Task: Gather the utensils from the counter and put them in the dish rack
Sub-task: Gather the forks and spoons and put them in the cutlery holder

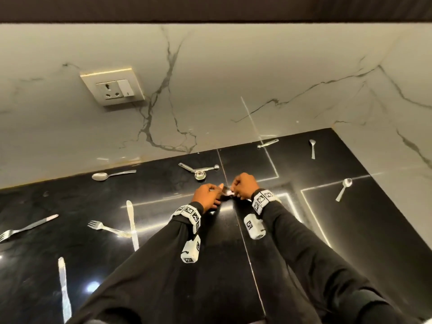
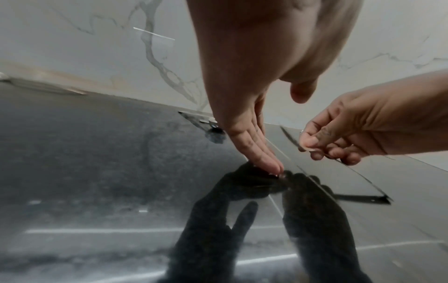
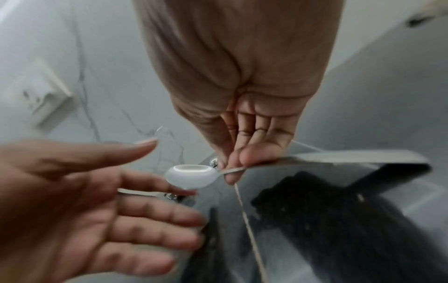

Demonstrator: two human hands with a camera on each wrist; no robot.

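right hand (image 3: 242, 134) pinches a spoon (image 3: 191, 177) by its handle; left hand (image 3: 97, 206) beside it, fingers spread, holding nothing.

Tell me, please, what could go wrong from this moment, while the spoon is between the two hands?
1. The right hand only pinches the spoon at its thin handle, so it may slip and fall on the black counter.
2. The left hand is open beside the bowl, not yet holding; a hurried handover might fail.
3. Many utensils remain scattered, like the fork and knife; a sleeve may sweep them.
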